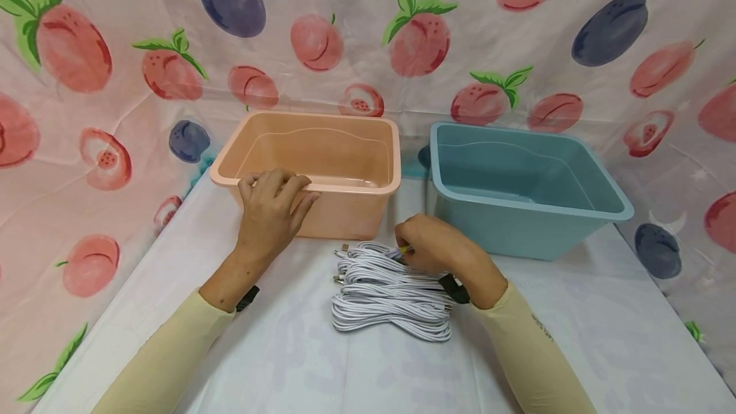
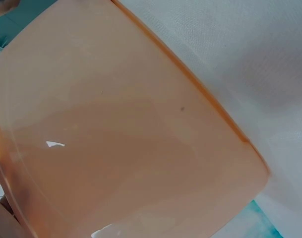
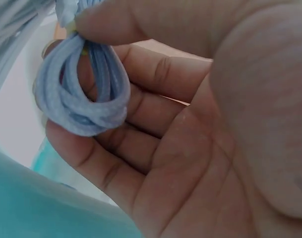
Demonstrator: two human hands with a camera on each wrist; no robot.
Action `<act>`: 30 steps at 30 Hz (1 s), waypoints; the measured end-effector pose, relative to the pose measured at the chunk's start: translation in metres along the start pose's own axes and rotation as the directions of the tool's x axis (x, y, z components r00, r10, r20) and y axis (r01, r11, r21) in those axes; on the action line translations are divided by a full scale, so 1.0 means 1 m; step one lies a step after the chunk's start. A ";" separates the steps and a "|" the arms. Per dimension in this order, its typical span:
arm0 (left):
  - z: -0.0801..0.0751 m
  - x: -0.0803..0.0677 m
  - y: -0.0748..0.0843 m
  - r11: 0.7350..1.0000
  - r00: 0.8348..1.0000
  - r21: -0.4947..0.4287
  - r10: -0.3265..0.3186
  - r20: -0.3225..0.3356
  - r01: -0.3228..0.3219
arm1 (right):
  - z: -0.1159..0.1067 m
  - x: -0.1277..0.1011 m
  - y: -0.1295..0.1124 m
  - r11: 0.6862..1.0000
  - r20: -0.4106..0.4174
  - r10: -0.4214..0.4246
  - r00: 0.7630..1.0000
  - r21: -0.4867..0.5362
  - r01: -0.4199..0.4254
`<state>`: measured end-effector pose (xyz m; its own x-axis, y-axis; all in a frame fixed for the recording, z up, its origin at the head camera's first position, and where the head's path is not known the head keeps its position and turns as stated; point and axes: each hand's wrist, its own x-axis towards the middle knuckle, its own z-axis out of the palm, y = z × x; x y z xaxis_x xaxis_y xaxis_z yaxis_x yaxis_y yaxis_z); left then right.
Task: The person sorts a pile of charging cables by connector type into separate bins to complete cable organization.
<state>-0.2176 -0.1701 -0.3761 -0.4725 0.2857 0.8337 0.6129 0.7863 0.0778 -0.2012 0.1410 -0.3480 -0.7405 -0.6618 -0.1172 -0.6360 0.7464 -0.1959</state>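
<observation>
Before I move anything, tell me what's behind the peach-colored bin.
Behind the peach-colored bin, the fruit-print cloth shows above its back rim. Whatever lies lower, directly behind its walls, is covered by the bin and cannot be seen.

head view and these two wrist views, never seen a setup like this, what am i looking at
There's no machine: these are a person's two bare hands. The head view comes from a camera worn on the head, looking forward and down; the other two come from cameras on each wrist.

On the white tablecloth stand a peach plastic bin and a teal plastic bin. In front lies a pile of coiled white cables, apparently USB.

The left hand holds the peach bin's front rim; its wrist view mostly shows that bin's wall, close up. The right hand grips a looped cable bundle near its yellow tie, seen best from the right wrist.
</observation>
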 end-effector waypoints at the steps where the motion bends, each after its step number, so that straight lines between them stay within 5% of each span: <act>1: 0.000 0.000 0.000 1.000 1.000 0.000 0.000 0.000 0.000 | -0.001 -0.001 0.000 1.000 -0.007 -0.001 1.000 0.000 0.001; 9: 0.000 0.000 0.001 1.000 1.000 0.001 0.003 0.000 -0.003 | -0.008 -0.007 0.002 0.999 -0.092 -0.044 0.995 -0.019 0.042; 20: 0.000 -0.001 0.000 1.000 1.000 0.001 0.003 -0.004 -0.003 | -0.017 -0.015 -0.008 0.999 -0.142 0.021 0.990 -0.029 -0.026; 30: 0.000 -0.001 0.000 1.000 1.000 -0.003 0.007 -0.001 -0.007 | -0.028 -0.028 -0.020 0.997 -0.294 -0.057 0.954 -0.072 0.038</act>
<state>-0.2169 -0.1702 -0.3775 -0.4675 0.2904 0.8349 0.6179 0.7828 0.0737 -0.1735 0.1464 -0.3136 -0.7338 -0.6535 0.1858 -0.6775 0.7240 -0.1294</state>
